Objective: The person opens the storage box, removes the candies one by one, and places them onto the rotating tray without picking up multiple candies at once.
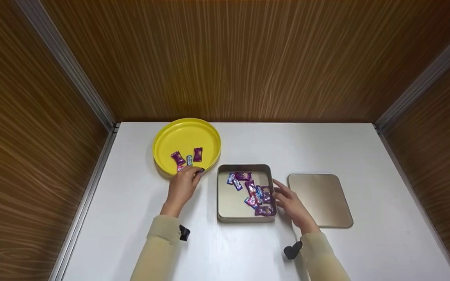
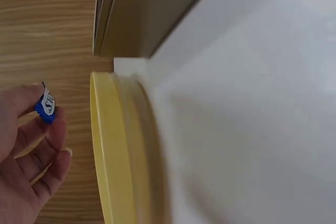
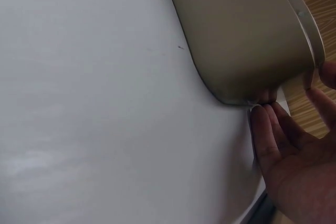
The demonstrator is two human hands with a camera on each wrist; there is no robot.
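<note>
Between thumb and fingers my left hand [image 1: 183, 188] pinches a small blue wrapped candy [image 2: 46, 104], above the near rim of a round yellow plate [image 1: 186, 136]. On that plate lie purple wrapped candies [image 1: 198, 154], a light-blue one [image 1: 189, 160] and a pink one partly hidden by the hand. To the right stands a square metal tin [image 1: 246, 219] without its lid, holding several purple, blue and pink candies [image 1: 250, 187]. With its fingers extended, my right hand [image 1: 293, 205] touches the tin's right wall; in the right wrist view its fingertips [image 3: 257, 116] meet the corner.
A flat metal lid [image 1: 320, 201] lies on the white table [image 1: 139, 218], right of the tin and partly behind the right hand. Wood-grain panels [image 1: 225, 58] close off the back and both sides.
</note>
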